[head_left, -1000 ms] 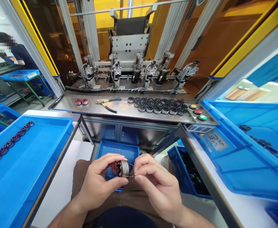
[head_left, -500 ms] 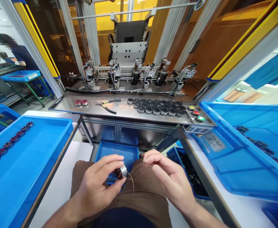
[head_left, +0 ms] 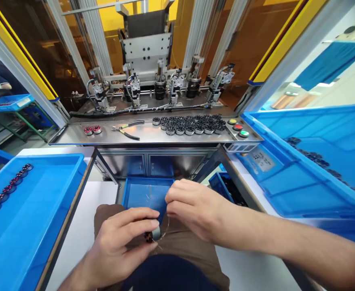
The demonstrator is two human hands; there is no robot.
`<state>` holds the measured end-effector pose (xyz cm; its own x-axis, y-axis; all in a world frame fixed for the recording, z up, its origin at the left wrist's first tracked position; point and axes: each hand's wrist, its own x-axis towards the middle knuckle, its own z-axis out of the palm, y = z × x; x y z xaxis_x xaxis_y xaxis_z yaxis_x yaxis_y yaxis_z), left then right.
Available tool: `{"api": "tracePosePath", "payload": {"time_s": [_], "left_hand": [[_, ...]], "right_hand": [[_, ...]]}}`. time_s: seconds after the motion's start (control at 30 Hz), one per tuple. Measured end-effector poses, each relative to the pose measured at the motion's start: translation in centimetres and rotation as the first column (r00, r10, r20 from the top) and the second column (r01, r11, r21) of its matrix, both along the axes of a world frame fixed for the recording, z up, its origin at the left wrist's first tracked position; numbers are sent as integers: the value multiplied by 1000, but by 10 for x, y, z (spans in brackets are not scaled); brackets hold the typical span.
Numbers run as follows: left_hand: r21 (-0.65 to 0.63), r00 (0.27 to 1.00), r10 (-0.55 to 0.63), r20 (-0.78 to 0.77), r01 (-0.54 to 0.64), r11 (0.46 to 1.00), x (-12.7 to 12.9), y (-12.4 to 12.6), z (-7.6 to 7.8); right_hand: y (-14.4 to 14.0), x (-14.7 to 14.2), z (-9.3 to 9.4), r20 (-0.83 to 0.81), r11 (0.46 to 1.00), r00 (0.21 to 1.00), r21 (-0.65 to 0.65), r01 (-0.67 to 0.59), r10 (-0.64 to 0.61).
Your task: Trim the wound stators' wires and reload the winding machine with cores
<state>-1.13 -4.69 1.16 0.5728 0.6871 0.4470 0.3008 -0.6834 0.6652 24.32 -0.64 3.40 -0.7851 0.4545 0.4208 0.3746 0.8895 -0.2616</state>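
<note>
Part in hand: a small round metal stator wound with copper wire [head_left: 152, 235], held low over the lap, just in front of the shallow blue bin [head_left: 141, 194] under the steel tabletop [head_left: 147, 138].
Left hand: the left hand [head_left: 119, 246] has its fingers [head_left: 141, 214] curled around the stator, thumb and forefinger pinching its rim.
Loose end: a thin copper wire lead [head_left: 164, 228] runs up from the stator towards the other hand.
Right hand: the right hand [head_left: 192, 206] sits just above and right of the stator, fingertips pressed together, seemingly nipping the lead; the pinch itself is too small to tell for sure.
Step in hand: by the look of it, dressing or pulling off a wire end.
Next move: likely needs a steady grip on the stator and a gentle, straight pull, since the wire is fine.
Around: black-handled pliers [head_left: 125, 131], a cluster of dark unwound stator cores [head_left: 192, 124], two red-wound stators [head_left: 92, 130] on the tabletop; a large blue tray [head_left: 44, 210] to the left with a row of wound stators [head_left: 6, 189].
</note>
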Motion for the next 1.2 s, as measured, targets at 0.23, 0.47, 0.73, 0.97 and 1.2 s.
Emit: {"api": "tracePosePath", "payload": {"time_s": [0.23, 0.47, 0.73, 0.97, 1.2], "left_hand": [[44, 992, 130, -6, -130, 991, 3, -1, -5], [55, 984, 174, 21, -175, 983, -5, -4, -4], [-376, 831, 404, 382, -260, 890, -34, -6, -21], [-543, 660, 588, 467, -310, 780, -45, -10, -26], [-640, 562, 675, 478, -303, 706, -55, -10, -28]], "right_hand": [[-9, -1, 31, -68, 998, 996, -32, 49, -51], [-15, -36, 12, 19, 997, 998, 45, -61, 61], [104, -54, 27, 28, 982, 995, -159, 98, -94], [237, -112, -17, 160, 901, 898, -83, 426, -410], [254, -108, -45, 300, 888, 861, -83, 453, -411]]}}
